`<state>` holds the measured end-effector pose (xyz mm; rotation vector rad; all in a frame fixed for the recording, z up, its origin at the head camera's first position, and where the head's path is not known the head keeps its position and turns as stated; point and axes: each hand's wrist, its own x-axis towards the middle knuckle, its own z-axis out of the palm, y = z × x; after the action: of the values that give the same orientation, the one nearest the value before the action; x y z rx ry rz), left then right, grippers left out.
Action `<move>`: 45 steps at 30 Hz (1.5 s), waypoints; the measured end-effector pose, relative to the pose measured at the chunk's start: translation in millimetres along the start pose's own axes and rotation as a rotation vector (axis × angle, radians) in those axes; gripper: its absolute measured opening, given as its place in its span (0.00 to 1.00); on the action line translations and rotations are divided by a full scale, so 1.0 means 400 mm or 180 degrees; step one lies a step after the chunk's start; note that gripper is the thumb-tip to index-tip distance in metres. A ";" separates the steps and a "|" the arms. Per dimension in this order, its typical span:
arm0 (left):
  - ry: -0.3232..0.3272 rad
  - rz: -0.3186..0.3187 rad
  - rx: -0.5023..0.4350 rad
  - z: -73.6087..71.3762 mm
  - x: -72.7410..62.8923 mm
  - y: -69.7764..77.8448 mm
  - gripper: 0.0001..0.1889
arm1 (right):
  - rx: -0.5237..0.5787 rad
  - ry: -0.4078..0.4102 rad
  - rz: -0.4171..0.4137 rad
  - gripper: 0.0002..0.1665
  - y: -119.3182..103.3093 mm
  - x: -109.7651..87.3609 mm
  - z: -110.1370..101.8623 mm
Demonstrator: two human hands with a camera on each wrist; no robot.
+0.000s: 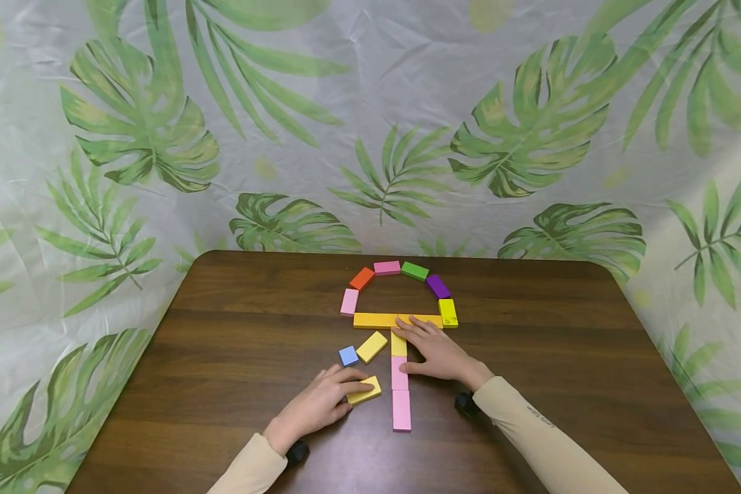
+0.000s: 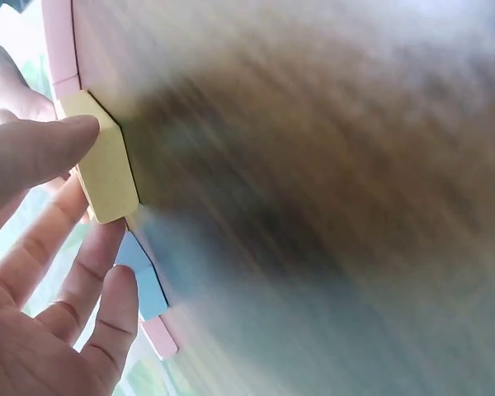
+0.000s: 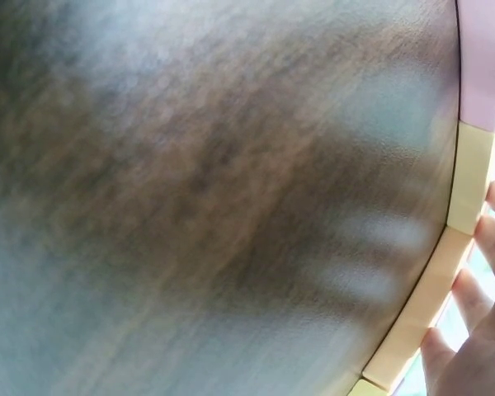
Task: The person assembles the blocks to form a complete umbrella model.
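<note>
My left hand (image 1: 318,403) pinches a yellow block (image 1: 366,391) low over the table, thumb on one side and fingers on the other in the left wrist view. Its other fingers spread near a blue block (image 1: 348,356). Beside the blue one lies another yellow block (image 1: 372,347). With fingers extended, my right hand (image 1: 442,353) rests its fingertips on an orange bar (image 1: 373,321) and the top of a block column. That column runs down from a yellow block (image 1: 398,346) to an upper pink block (image 1: 398,381) and a lower pink block (image 1: 401,412).
Above the bar, an arch holds light pink (image 1: 348,302), red-orange (image 1: 362,278), pink (image 1: 387,268), green (image 1: 415,272), purple (image 1: 438,287) and yellow (image 1: 448,313) blocks. The dark wooden table (image 1: 234,329) meets a leaf-print curtain (image 1: 383,171) behind.
</note>
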<state>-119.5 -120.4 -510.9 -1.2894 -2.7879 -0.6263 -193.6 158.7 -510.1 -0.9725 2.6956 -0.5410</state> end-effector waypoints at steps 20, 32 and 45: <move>0.0167 0.0201 -0.0722 0.009 -0.064 0.027 0.21 | -0.0010 0.0021 -0.0032 0.46 0.001 0.001 0.002; -0.0030 0.0443 -0.0973 0.025 -0.091 0.060 0.20 | -0.0029 0.0044 -0.0044 0.46 -0.001 0.000 0.001; -0.0280 0.0781 -0.0631 0.042 -0.071 0.099 0.22 | -0.0002 0.0079 -0.0092 0.46 0.001 -0.002 0.001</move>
<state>-68.9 -112.0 -517.2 -1.7012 -2.6243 -0.8660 -192.9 159.3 -510.5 -1.0130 2.7073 -0.5616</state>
